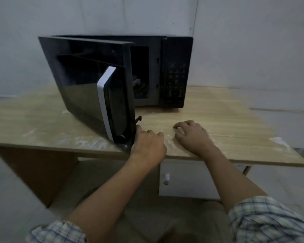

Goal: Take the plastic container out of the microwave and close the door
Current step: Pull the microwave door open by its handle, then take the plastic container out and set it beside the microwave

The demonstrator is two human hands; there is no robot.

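Black glossy microwave oven (165,71) sits at back of a light wood-grain table (226,123), against a pale grey wall (253,41). Its black glass door (88,88), hinged on the left w/ a white-silver curved vertical handle (104,102), is swung wide open toward the camera, free edge reaching near the table's front edge. Black touch control panel (175,76) w/ faint symbols is on the oven's right side. Cavity is dark; something pale shows inside approx behind the door edge, which may be the plastic container (136,83), but too dim and blurred to tell for sure. Left hand (147,142) is at the door's lower free corner, fingers curled w/ fingertips touching the door edge just below a small black latch hook (138,119); looks like a loose curl against the edge, not a full wrap, and whether it actually grips the door can't be told. Right hand (191,135) rests palm-down on the tabletop just beside the left, fingers lightly bent, holding nothing. Both forearms are bare, w/ rolled plaid sleeves (270,220) in blue-white check at bottom of view. Under the table, a grey cabinet door (188,179) w/ a small white knob. Whitish smudges mark the tabletop near the hands & the right corner.
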